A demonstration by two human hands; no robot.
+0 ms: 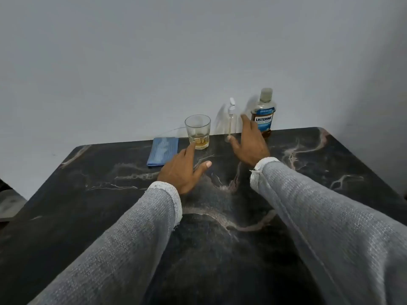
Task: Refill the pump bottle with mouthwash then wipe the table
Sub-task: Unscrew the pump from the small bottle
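Observation:
A clear pump bottle [231,119] with a white pump head stands at the back of the dark marble table [319,164]. To its right stands a capped mouthwash bottle [264,111], holding amber liquid low down. My right hand [250,142] reaches between them with fingers spread, holding nothing. A glass [198,132] with a little amber liquid stands to the left. My left hand [185,170] hovers just before the glass, fingers straight, one fingertip at its base. A folded blue cloth [162,151] lies left of the glass.
A plain white wall rises right behind the table's back edge. A dark object [8,203] sits beyond the table's left edge. Both grey knit sleeves stretch over the table's front half.

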